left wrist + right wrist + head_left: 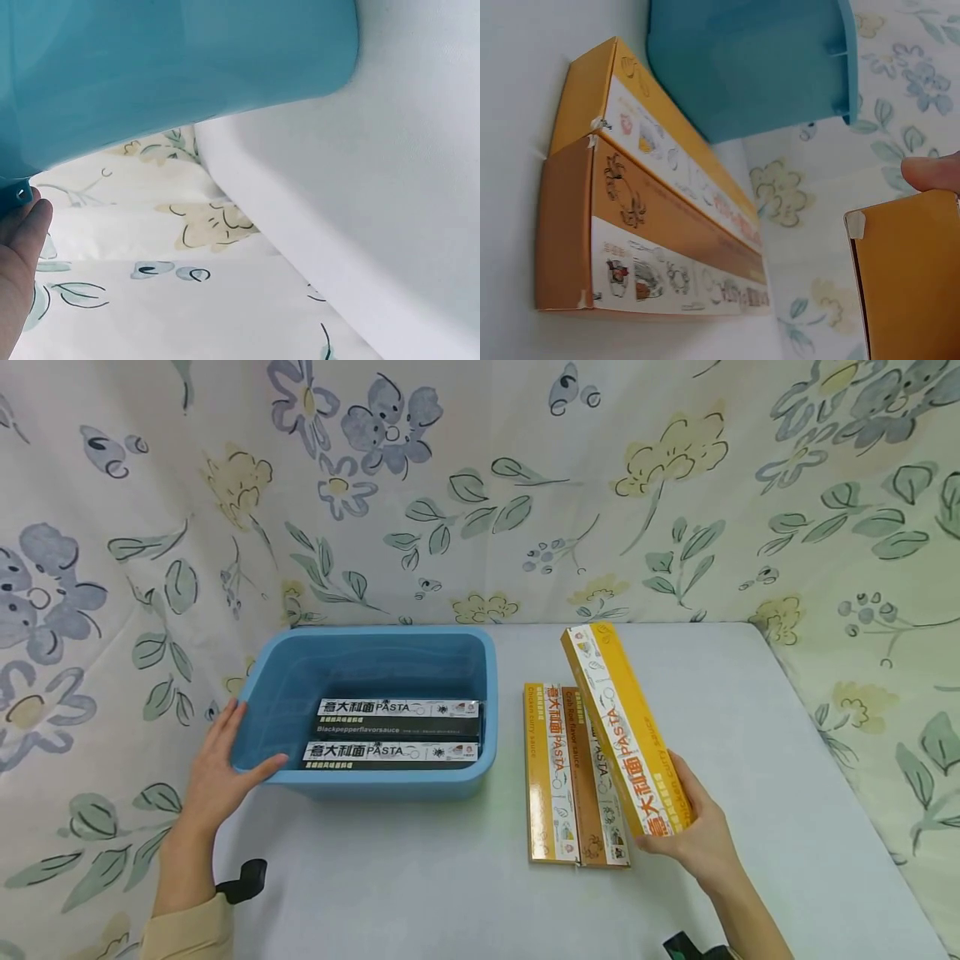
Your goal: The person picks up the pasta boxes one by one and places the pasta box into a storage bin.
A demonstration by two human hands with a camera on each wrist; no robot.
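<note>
A blue plastic bin stands at the left of the table. My left hand holds its near left corner, the thumb over the front rim and the fingers along the left side. Two black pepper pasta boxes lie inside, on the right. A yellow chicken curry pasta box is gripped near its lower end by my right hand, tilted and raised above the table. Under and left of it lie another yellow pasta box and a brown crab roe pasta box, side by side.
The white table has its far edge against a floral curtain. The curtain also hangs along the left and right sides. Part of the brown box is hidden behind the raised one in the head view.
</note>
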